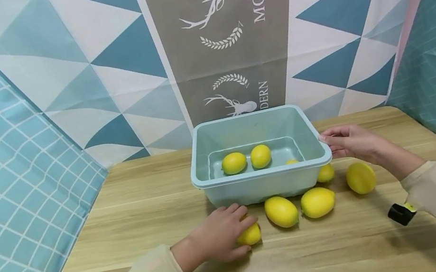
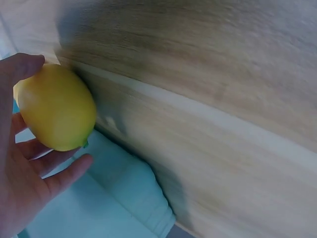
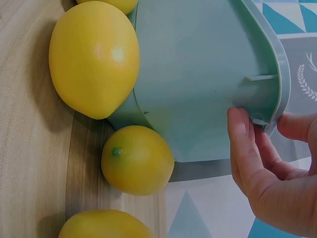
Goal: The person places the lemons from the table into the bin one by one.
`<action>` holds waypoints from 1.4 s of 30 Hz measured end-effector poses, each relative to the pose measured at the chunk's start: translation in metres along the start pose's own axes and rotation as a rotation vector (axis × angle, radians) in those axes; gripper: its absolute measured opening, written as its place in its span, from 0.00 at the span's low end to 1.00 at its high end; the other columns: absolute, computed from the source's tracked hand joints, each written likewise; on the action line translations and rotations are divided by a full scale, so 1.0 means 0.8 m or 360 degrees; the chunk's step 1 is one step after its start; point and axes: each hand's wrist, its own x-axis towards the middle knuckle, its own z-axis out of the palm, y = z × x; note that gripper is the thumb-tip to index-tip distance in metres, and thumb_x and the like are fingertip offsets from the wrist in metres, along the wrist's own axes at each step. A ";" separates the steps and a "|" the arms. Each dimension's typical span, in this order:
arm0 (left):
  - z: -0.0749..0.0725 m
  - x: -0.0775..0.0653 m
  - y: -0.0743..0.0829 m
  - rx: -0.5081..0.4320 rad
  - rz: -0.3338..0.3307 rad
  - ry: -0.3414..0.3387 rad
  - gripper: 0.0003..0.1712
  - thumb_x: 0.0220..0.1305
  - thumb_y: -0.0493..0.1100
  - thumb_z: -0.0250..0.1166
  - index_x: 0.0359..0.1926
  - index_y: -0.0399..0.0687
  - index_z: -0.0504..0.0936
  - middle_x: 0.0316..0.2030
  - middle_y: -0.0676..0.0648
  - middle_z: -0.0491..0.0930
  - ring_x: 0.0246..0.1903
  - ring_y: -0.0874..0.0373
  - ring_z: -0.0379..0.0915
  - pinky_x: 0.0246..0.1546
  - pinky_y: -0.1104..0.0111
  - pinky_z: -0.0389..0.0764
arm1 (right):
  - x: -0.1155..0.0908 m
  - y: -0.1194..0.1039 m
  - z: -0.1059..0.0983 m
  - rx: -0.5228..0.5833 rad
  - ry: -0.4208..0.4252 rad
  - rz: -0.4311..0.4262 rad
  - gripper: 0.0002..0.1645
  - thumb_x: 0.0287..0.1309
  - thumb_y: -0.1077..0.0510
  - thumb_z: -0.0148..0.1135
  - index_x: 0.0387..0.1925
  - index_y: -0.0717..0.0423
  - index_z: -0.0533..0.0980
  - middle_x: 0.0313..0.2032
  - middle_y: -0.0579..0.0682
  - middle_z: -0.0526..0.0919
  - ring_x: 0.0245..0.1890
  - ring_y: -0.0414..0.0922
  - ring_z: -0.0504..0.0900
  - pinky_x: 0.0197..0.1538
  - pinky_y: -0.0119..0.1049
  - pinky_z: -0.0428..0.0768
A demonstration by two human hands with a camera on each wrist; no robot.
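Note:
A pale blue-green plastic bin [image 1: 261, 185] stands on the table with two whole lemons [image 1: 234, 163] in view inside, plus the top of a third behind its front wall. My left hand [image 1: 222, 235] holds a lemon [image 2: 57, 106] by the bin's front left corner, thumb on one side and fingers on the other. At the bin's right side, my right hand [image 1: 351, 145] grips the rim [image 3: 282, 74] between thumb and fingers. A lemon [image 1: 281, 212] and another lemon [image 1: 317, 202] lie in front of the bin.
Beside the bin's right end sits a partly hidden lemon [image 1: 325, 173], with one more lemon [image 1: 360, 178] further right below my right hand. A small black object [image 1: 402, 214] shows by the right sleeve. Patterned cloth [image 1: 121, 75] backs the wooden table [image 1: 146, 201].

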 end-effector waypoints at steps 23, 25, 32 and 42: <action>0.011 -0.002 0.007 -0.0134 0.0070 0.0030 0.31 0.59 0.62 0.61 0.60 0.60 0.67 0.46 0.52 0.71 0.44 0.59 0.71 0.40 0.69 0.79 | 0.002 -0.001 0.001 -0.0009 -0.0008 0.0032 0.30 0.71 0.51 0.48 0.61 0.70 0.60 0.36 0.35 0.79 0.37 0.33 0.82 0.44 0.26 0.83; 0.012 -0.003 0.008 -0.0136 0.0087 0.0041 0.31 0.58 0.61 0.62 0.59 0.60 0.67 0.45 0.53 0.71 0.43 0.59 0.71 0.40 0.70 0.79 | 0.002 0.000 0.001 -0.0012 -0.0008 0.0035 0.30 0.71 0.50 0.48 0.61 0.70 0.60 0.35 0.35 0.80 0.36 0.33 0.82 0.44 0.26 0.83; 0.014 -0.004 0.008 -0.0137 0.0134 0.0086 0.29 0.55 0.58 0.64 0.56 0.59 0.68 0.41 0.54 0.70 0.39 0.60 0.69 0.36 0.71 0.77 | 0.002 0.002 0.001 -0.0011 -0.0002 0.0051 0.30 0.70 0.50 0.49 0.61 0.70 0.60 0.36 0.35 0.79 0.37 0.33 0.82 0.45 0.26 0.83; 0.012 -0.003 0.001 -0.0129 0.0166 0.0100 0.29 0.54 0.55 0.64 0.56 0.58 0.68 0.44 0.52 0.69 0.40 0.59 0.68 0.34 0.71 0.76 | 0.003 -0.001 -0.001 -0.0016 0.0014 0.0041 0.29 0.70 0.50 0.48 0.61 0.69 0.61 0.36 0.34 0.79 0.37 0.33 0.81 0.44 0.25 0.83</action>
